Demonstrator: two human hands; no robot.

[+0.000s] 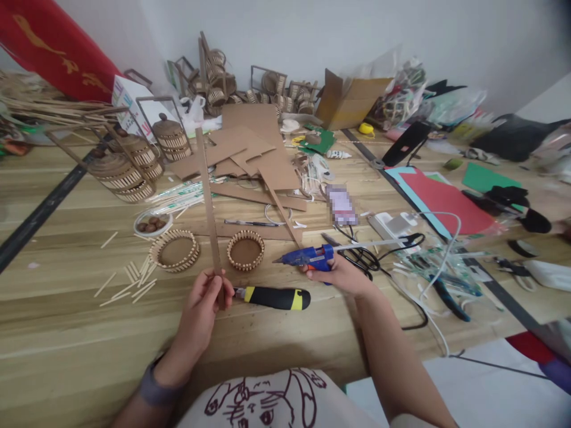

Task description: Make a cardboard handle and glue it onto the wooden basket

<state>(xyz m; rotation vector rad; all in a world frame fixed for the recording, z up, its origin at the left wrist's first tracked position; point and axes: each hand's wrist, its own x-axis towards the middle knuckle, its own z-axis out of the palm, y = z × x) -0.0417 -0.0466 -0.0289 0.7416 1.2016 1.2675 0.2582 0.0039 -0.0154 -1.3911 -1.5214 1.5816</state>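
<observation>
Over the counter, the left hand pinches a brown strip pointing roughly toward twelve o'clock, and the right hand grips a blue glue gun at three o'clock from the smaller basket.

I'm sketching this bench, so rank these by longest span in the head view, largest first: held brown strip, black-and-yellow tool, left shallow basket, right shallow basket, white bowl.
1. Held brown strip
2. Black-and-yellow tool
3. Left shallow basket
4. Right shallow basket and white bowl: too alike to rank
</observation>
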